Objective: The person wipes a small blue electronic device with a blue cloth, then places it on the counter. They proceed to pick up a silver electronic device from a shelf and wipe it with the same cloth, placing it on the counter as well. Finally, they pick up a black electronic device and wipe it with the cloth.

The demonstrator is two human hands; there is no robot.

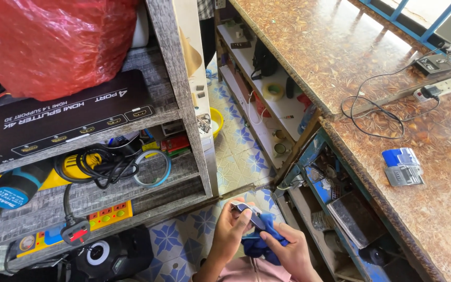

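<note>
Both hands raised: left hand (229, 230) gripping phone (250, 214); right hand (287, 249) on blue cloth (259, 245)

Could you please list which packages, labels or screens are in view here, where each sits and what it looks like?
Black flat box: upper shelf, left; white lettering.
Red plastic bag: on that box; crinkled.
Blue label: on a yellow-black cylinder, middle shelf.
Blue-grey packet: right counter.
No screens seen.

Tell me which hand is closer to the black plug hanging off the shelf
Left. The left hand holds a small dark device just right of the black plug at about its height. The right hand, gripping a blue cloth, sits farther right and lower.
</note>
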